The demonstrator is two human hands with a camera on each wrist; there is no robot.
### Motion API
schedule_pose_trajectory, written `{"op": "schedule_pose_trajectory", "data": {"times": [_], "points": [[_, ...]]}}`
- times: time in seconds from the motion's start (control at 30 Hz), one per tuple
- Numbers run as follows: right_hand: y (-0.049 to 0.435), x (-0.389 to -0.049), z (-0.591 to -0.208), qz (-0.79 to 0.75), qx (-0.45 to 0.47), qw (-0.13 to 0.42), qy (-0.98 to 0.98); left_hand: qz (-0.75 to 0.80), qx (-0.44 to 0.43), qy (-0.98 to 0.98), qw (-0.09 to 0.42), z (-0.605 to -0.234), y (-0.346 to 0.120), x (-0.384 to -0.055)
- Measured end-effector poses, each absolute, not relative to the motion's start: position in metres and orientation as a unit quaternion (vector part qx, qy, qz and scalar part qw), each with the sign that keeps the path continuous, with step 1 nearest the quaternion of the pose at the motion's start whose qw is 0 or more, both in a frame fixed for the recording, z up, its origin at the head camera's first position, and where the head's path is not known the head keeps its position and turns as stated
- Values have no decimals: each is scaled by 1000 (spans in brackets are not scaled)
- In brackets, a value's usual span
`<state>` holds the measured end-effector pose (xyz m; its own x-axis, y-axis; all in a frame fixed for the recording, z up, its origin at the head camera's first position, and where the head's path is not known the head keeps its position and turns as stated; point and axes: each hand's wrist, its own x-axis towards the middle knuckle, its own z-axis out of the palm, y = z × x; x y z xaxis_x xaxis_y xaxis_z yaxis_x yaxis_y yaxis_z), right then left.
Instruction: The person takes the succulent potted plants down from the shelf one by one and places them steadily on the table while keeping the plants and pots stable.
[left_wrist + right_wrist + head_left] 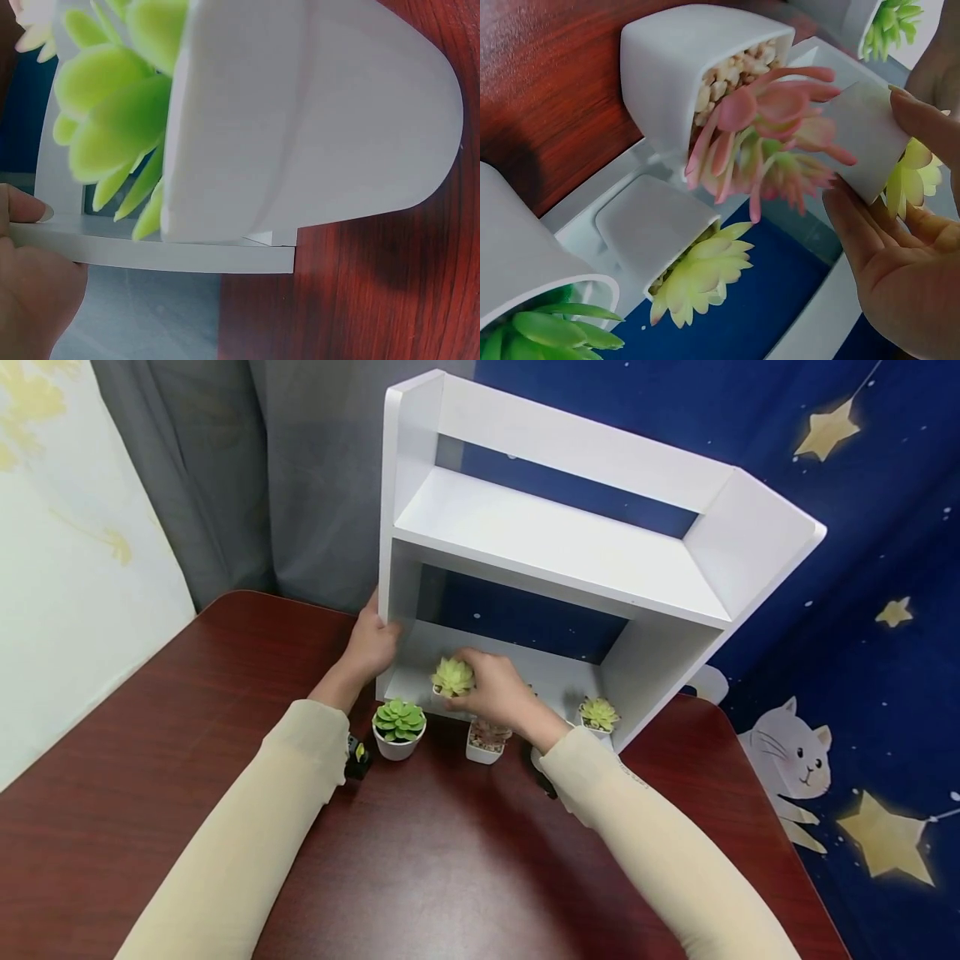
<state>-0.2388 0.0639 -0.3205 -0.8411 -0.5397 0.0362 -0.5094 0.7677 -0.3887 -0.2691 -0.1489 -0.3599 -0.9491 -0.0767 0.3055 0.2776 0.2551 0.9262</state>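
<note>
My left hand (pixel 371 643) grips the left side panel of a white two-tier shelf (pixel 555 539), its thumb on the inner side. In the left wrist view the same hand (pixel 37 289) wraps the panel's edge. My right hand (pixel 498 689) holds a potted succulent (pixel 452 678) with pale yellow-green leaves inside the lower compartment, at its left. The right wrist view shows thumb and fingers pinching its white pot (pixel 870 139). Another yellow-green succulent (pixel 598 714) stands at the compartment's right end. A pink succulent (pixel 742 127) in a square white pot stands on the table below my right hand.
A green succulent (pixel 399 722) in a round white pot stands before the shelf's left front corner. Another green succulent (pixel 555 337) is mostly hidden behind my right sleeve in the head view. Behind the dark red table (pixel 420 860) hang a grey curtain (pixel 322 468) and a blue starry cloth (pixel 885 677).
</note>
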Motion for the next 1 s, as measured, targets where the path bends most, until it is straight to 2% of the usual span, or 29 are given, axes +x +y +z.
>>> {"op": "schedule_pose_trajectory", "data": {"times": [0.47, 1.0], "points": [[81, -210, -314, -221, -289, 59, 930, -607, -79, -777, 146, -362, -149, -269], [88, -182, -332, -233, -338, 67, 909, -612, -75, -775, 143, -360, -148, -267]]}}
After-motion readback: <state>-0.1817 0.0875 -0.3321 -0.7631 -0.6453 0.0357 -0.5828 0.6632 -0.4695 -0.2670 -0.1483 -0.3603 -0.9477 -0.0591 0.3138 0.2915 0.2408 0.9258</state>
